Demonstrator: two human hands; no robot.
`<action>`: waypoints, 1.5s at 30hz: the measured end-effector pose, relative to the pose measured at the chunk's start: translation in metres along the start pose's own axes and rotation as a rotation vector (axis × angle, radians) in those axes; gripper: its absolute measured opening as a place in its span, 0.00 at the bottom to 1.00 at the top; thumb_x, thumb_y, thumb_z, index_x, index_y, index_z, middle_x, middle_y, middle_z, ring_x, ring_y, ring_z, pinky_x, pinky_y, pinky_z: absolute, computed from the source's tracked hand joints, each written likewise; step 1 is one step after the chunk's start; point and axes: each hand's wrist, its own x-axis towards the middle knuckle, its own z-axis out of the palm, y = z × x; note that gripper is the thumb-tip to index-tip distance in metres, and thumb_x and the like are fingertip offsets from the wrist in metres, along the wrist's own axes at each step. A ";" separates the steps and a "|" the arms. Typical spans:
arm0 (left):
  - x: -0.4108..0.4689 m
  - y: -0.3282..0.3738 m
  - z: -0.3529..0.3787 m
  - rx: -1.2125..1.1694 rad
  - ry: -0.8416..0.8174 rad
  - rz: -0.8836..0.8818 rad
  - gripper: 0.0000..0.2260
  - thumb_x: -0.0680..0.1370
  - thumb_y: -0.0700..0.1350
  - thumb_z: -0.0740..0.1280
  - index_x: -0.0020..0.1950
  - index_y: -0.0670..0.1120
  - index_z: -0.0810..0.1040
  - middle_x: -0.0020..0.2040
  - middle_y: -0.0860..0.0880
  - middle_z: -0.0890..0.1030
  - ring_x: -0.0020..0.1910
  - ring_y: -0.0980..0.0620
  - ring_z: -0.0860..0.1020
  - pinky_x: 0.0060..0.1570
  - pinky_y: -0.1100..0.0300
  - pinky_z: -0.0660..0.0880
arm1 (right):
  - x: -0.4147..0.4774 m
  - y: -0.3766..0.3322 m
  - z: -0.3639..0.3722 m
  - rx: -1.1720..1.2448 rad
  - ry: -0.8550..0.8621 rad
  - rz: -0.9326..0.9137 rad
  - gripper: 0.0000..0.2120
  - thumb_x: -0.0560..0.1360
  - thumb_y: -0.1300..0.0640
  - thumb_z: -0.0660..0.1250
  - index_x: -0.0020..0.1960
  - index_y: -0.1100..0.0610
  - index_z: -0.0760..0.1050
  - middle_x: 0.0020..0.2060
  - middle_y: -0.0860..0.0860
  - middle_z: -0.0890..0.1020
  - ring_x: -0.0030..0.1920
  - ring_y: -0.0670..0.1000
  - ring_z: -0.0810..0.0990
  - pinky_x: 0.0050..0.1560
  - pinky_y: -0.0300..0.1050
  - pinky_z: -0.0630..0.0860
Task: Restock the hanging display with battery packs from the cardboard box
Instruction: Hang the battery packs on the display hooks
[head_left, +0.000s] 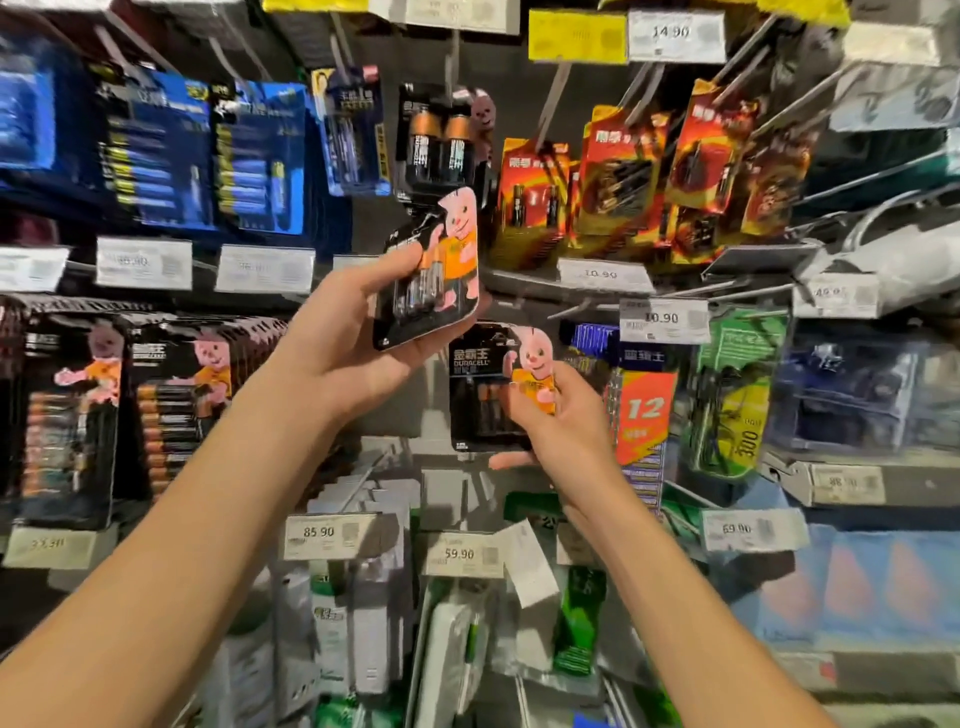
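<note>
Above a white 59.90 price tag (460, 553), one black bunny-printed battery pack (478, 384) is pinched in the right hand (566, 421); higher, a second pack (436, 270) is gripped, tilted, in the left hand (337, 343).

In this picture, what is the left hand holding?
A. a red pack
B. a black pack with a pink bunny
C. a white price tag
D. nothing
B: the left hand grips a black pack with a pink bunny, raised in front of the display, while the right hand pinches a second pack lower down.
</note>
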 end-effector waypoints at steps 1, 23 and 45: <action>0.000 0.000 0.000 0.003 -0.005 0.004 0.19 0.78 0.40 0.69 0.68 0.35 0.76 0.61 0.33 0.81 0.59 0.34 0.82 0.65 0.40 0.76 | 0.005 0.000 0.001 0.012 0.005 -0.024 0.04 0.81 0.62 0.66 0.55 0.55 0.76 0.56 0.64 0.79 0.55 0.65 0.82 0.33 0.50 0.83; -0.008 -0.008 0.004 0.063 -0.013 0.009 0.19 0.77 0.41 0.69 0.67 0.36 0.77 0.62 0.36 0.82 0.62 0.38 0.81 0.67 0.46 0.75 | 0.026 0.033 0.023 0.002 0.213 -0.377 0.07 0.77 0.57 0.74 0.49 0.60 0.78 0.37 0.49 0.80 0.35 0.42 0.75 0.35 0.37 0.72; -0.012 -0.016 -0.003 0.078 0.004 -0.003 0.19 0.76 0.41 0.70 0.66 0.37 0.78 0.62 0.37 0.82 0.62 0.39 0.82 0.67 0.47 0.75 | 0.065 0.035 0.033 0.236 0.262 0.181 0.06 0.81 0.64 0.65 0.57 0.63 0.71 0.41 0.51 0.76 0.40 0.49 0.75 0.29 0.36 0.79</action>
